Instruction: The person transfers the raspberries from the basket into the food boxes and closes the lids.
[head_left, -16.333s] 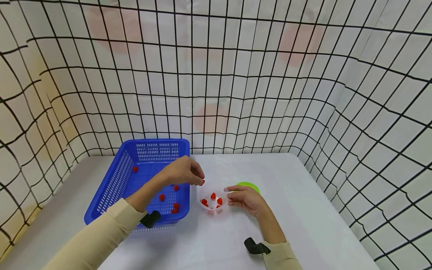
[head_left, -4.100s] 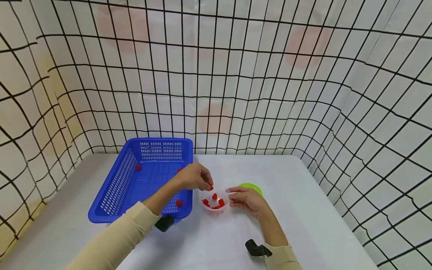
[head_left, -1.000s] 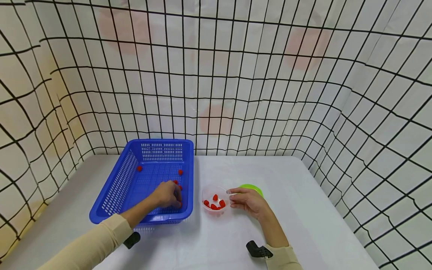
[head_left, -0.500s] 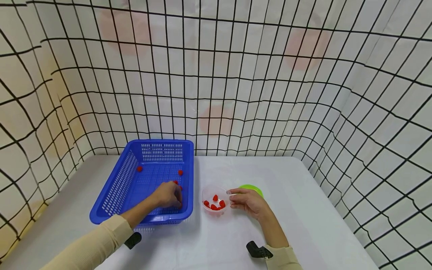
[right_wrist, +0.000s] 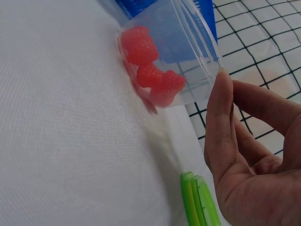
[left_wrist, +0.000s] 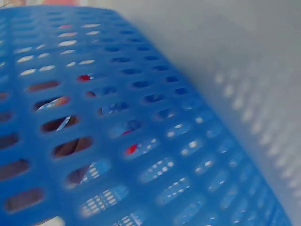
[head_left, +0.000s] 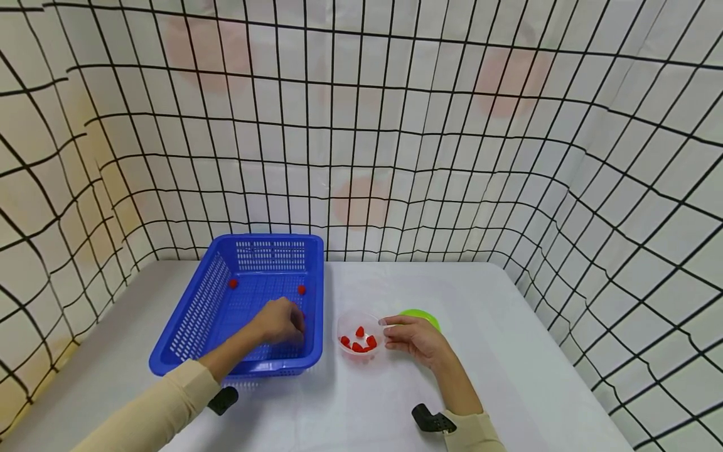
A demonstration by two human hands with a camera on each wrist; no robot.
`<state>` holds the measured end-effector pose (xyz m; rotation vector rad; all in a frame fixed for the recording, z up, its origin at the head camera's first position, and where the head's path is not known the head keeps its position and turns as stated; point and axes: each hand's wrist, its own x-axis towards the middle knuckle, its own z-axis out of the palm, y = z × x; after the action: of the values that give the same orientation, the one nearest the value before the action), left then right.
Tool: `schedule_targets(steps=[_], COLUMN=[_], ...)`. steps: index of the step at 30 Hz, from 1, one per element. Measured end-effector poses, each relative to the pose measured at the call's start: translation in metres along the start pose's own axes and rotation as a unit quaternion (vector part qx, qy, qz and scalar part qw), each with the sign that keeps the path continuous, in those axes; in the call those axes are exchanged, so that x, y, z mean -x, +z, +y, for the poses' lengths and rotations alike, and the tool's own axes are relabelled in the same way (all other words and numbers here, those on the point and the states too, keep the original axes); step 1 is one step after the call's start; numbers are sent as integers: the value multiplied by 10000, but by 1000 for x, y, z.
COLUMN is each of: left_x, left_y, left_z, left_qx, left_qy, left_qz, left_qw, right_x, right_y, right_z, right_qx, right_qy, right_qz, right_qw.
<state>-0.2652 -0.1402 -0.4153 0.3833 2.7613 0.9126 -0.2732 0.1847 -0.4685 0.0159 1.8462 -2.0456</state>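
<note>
right hand [head_left: 417,338] pinches tub [head_left: 349,324], presumably steadying it; left hand [head_left: 280,322] in basket [head_left: 271,254], left of tub, grip not determinable.

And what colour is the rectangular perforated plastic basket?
The basket is blue, seen best in the head view.

we see a smooth, clear plastic tub [right_wrist: 193,75] — bumpy-skinned raspberries [right_wrist: 139,45] — a plastic basket [head_left: 319,282], a matt, finely textured tablecloth [right_wrist: 70,117].

1. Basket [head_left: 243,307]: blue, slotted, upright; your left hand [head_left: 280,322] inside, fingertips hidden.
2. Cup [right_wrist: 174,52]: clear, upright, right of basket; your right hand [head_left: 416,339] pinches its rim.
3. Berries [head_left: 359,331]: red; several in cup bottom, others scattered in basket.
</note>
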Motion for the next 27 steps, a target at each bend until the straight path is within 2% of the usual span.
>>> schedule_targets(steps=[7,13,20,27], left_x=[3,4,2,1], left_y=[-19,-30,-41,-43], left_z=[9,15,26,47], left_qx=[366,421,545,803], left_qy=[-133,-131,91,322], left_qz=[132,231,234,148], left_qw=[9992,9988,9982,9961], right_x=[-1,-1,-1,-2], right_y=[0,0,-1,0], right_z=[1,1,1,1], right_qx=[21,2,19,54], right_qy=[22,-8,-18,-10], right_qz=[54,8,5,30], right_qw=[10000,10000,10000,10000])
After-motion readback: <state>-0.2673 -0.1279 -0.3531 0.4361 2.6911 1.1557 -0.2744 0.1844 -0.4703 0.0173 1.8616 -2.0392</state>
